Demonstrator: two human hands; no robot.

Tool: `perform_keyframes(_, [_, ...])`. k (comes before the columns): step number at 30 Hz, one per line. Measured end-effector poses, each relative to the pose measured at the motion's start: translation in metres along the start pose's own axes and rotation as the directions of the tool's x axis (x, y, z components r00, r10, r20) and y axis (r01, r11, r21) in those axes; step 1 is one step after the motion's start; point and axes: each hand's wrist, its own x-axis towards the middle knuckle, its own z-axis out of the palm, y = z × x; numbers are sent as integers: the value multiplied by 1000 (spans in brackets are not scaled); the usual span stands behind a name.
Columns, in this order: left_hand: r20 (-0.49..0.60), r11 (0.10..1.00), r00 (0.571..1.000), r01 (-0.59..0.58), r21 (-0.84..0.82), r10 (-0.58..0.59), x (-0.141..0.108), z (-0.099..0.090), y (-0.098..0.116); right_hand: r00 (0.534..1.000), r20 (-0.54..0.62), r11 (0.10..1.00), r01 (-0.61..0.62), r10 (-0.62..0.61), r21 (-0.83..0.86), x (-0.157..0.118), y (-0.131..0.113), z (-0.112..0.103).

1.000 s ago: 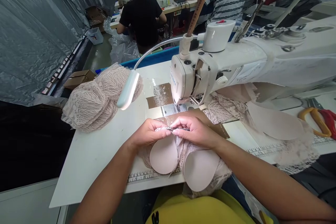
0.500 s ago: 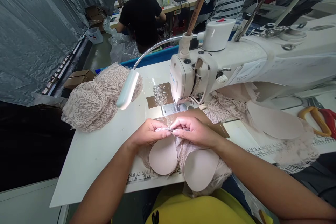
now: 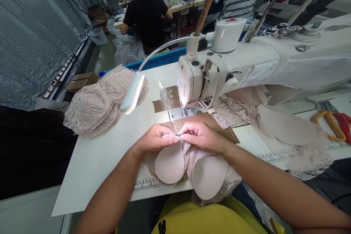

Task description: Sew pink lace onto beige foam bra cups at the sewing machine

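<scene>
Pink lace fabric [image 3: 189,153] with two smooth oval cups, a left cup [image 3: 170,163] and a right cup [image 3: 210,176], hangs over the table's front edge. My left hand [image 3: 157,138] pinches the top edge of the lace. Close beside it, my right hand [image 3: 201,137] is closed at the same edge, fingertips nearly touching the left ones. A small dark thing shows between the fingertips, too small to name. Just beyond my hands stands the white sewing machine [image 3: 192,80], its needle area above the metal plate [image 3: 175,113].
Stacked lace cups [image 3: 90,109] lie at the left, under a small lamp [image 3: 132,93]. More lace and a cup [image 3: 287,126] are at the right, near orange-handled scissors [image 3: 329,126]. A ruler strip [image 3: 148,184] runs along the front edge. Two people are beyond the table.
The small dark thing between my fingertips shows less than before. The left cup has shifted very slightly left; both hands stay in nearly the same place.
</scene>
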Motion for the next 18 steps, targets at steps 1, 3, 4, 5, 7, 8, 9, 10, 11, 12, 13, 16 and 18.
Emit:
perform_keyframes(1, [-3, 1000, 1000, 2, -2, -2, 0, 0, 0, 1000, -1, 1000, -3, 3, -13, 0, 0, 0])
perform_keyframes(3, [-5, 1000, 1000, 8, -6, -8, 1, 0, 0, 1000, 2, 998, -17, 17, -54, -1, 1, -2])
perform_keyframes(4, [-6, 1000, 1000, 11, -11, -11, 1, 1, -1, 1000, 4, 996, -25, 26, -82, -1, 2, -2])
perform_keyframes(5, [-2, 1000, 1000, 14, -18, -14, 2, 1, -2, 999, 6, 993, -31, 32, -112, -2, 2, -2])
perform_keyframes(7, [15, 999, 1000, 17, -34, -17, 3, 2, -3, 999, 4, 986, -30, 31, -163, -2, 1, -2])
perform_keyframes(8, [25, 999, 1000, 19, -39, -18, 3, 2, -4, 1000, -1, 983, -29, 29, -182, -2, -1, -1])
perform_keyframes(9, [32, 999, 999, 22, -40, -21, 4, 3, -4, 1000, -7, 980, -29, 28, -195, -2, -2, 0])
perform_keyframes(10, [36, 999, 999, 28, -38, -27, 4, 3, -5, 999, -15, 978, -31, 28, -208, -2, -4, 0])
perform_keyframes(11, [37, 999, 999, 33, -36, -32, 4, 4, -5, 999, -25, 975, -34, 29, -220, -2, -5, 1])
perform_keyframes(12, [36, 999, 999, 35, -34, -34, 4, 4, -5, 999, -35, 972, -37, 30, -233, -2, -7, 2])
perform_keyframes(13, [39, 999, 999, 35, -34, -33, 4, 4, -5, 999, -45, 969, -38, 28, -246, -2, -7, 2])
perform_keyframes(16, [50, 999, 998, 28, -46, -25, 5, 4, -4, 998, -67, 966, -34, 17, -255, -2, -5, 2])
perform_keyframes(18, [48, 999, 998, 31, -43, -29, 5, 4, -4, 997, -70, 979, -33, 19, -201, -1, -1, 1])
